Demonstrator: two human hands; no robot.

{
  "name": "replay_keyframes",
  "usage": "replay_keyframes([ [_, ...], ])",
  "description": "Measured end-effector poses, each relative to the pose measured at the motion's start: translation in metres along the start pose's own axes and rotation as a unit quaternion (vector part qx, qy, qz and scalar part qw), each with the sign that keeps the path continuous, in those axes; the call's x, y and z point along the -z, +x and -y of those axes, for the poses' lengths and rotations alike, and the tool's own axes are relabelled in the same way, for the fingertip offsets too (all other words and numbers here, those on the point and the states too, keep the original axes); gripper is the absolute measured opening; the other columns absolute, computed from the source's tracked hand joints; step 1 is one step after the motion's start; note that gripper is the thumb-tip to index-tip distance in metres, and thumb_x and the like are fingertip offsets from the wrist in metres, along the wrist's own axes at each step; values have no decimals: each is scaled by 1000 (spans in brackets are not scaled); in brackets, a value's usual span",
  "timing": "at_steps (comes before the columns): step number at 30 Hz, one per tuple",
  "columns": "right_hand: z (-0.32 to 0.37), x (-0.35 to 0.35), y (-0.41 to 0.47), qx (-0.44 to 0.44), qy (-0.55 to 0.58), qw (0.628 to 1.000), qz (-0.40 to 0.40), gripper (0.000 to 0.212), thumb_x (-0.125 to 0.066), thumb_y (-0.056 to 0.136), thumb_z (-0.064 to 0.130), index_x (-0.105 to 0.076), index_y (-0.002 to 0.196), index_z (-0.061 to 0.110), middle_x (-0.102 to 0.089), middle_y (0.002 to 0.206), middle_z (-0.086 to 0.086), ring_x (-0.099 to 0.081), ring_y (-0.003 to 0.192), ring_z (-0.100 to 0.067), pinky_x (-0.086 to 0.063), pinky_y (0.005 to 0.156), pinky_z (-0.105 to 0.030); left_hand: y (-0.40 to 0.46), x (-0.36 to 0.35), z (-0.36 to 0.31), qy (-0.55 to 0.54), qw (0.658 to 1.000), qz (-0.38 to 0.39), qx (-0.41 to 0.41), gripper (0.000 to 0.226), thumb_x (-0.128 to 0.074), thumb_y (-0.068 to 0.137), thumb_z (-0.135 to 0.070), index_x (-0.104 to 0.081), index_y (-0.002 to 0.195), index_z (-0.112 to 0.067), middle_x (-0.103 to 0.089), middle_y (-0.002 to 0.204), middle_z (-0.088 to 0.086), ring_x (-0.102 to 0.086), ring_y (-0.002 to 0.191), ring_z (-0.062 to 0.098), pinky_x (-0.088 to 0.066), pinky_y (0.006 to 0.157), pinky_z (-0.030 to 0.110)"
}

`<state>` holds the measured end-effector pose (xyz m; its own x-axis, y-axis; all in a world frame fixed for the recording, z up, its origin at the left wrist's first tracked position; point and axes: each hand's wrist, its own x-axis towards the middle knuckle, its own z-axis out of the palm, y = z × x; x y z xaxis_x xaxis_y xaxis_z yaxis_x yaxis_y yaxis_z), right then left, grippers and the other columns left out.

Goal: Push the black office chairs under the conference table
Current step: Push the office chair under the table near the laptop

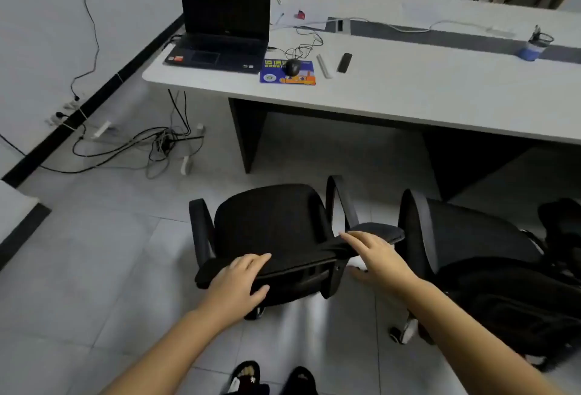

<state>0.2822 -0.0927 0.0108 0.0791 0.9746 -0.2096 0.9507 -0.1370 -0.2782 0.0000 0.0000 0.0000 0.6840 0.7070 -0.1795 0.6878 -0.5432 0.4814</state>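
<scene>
You are at the start of the push on the nearer black fabric office chair with looped armrests (276, 231), which stands on the grey tiled floor (103, 256) a short way out from the long white conference table with dark panel legs (408, 86), its seat not yet under the tabletop. Your left hand (240, 281) grips the top edge of the backrest, fingers over the front and thumb wrapped behind; your right hand (377, 258) lies on the same edge with fingers nearly straight, resting rather than clasping. The chair faces away from you, its seat pointing toward the table and turned slightly left, so its front-to-back axis runs roughly at the table's edge. The next move, as I judge it, calls for an even forward shove from both hands, steering right of the table leg. A second black mesh-backed office chair (471, 237) stands just beside it on your right, also clear of the table.
</scene>
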Motion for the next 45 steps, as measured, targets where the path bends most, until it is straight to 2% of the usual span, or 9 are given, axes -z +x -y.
replay_keyframes([
  [3,-8,1,20,11,-62,995,76,56,-53,87,30,-32,139,25,-42,142,1,-36,132,-21,-21,112,-36,18,-10,4,82,996,14,18,48,-50,91,-32,-39,137,-24,-49,136,-5,-47,122,15,-44,90,29],
  [9,-16,-4,45,-10,-77,995,69,40,-50,86,21,-52,124,34,-62,124,5,-57,112,-22,-46,86,-33,34,-18,14,126,991,-7,43,38,-57,85,-18,-57,122,-26,-66,118,-1,-64,100,23,-54,75,34],
  [12,-17,-15,47,-5,-84,995,55,38,-47,88,23,-52,123,36,-63,123,7,-58,111,-21,-49,84,-31,39,-9,21,128,991,-8,29,41,-75,68,-10,-69,105,-27,-75,94,0,-71,77,25,-58,58,36],
  [16,-17,-24,51,30,-46,998,14,35,-49,85,25,-58,117,33,-70,110,3,-64,101,-24,-52,78,-34,52,12,38,190,982,-11,-18,48,-90,41,-15,-73,80,-35,-73,67,-12,-67,49,10,-52,36,23],
  [21,-8,-23,68,13,-56,998,-28,34,-55,64,27,-68,95,32,-75,74,4,-70,66,-24,-52,50,-32,86,32,64,162,986,6,-38,45,-74,67,-6,-70,96,-40,-76,86,-11,-72,73,13,-57,58,26],
  [27,-19,-8,109,-40,-75,996,-29,41,-56,68,20,-62,106,34,-74,83,0,-68,76,-28,-52,60,-36,161,61,72,180,980,45,-78,38,-50,84,-8,-65,100,-40,-73,86,-6,-67,80,15,-49,63,27],
  [35,-43,16,167,-109,-87,990,-24,42,-53,79,18,-57,118,35,-73,96,2,-67,88,-26,-53,69,-36,258,82,79,169,975,85,-117,51,-42,88,-3,-57,121,-39,-67,119,-4,-61,106,18,-49,78,30],
  [40,-56,30,206,-137,-89,986,-18,39,-51,84,21,-55,119,37,-73,92,3,-67,81,-24,-54,66,-37,310,99,84,188,968,99,-137,51,-42,86,-3,-58,116,-41,-71,107,-3,-64,94,20,-38,61,27],
  [45,-80,48,243,-136,-114,984,-8,40,-49,85,22,-52,121,38,-72,96,4,-66,83,-24,-50,65,-32,351,108,83,192,967,101,-131,47,-43,86,-4,-62,112,-39,-72,97,-3,-66,86,21,-38,60,27],
])
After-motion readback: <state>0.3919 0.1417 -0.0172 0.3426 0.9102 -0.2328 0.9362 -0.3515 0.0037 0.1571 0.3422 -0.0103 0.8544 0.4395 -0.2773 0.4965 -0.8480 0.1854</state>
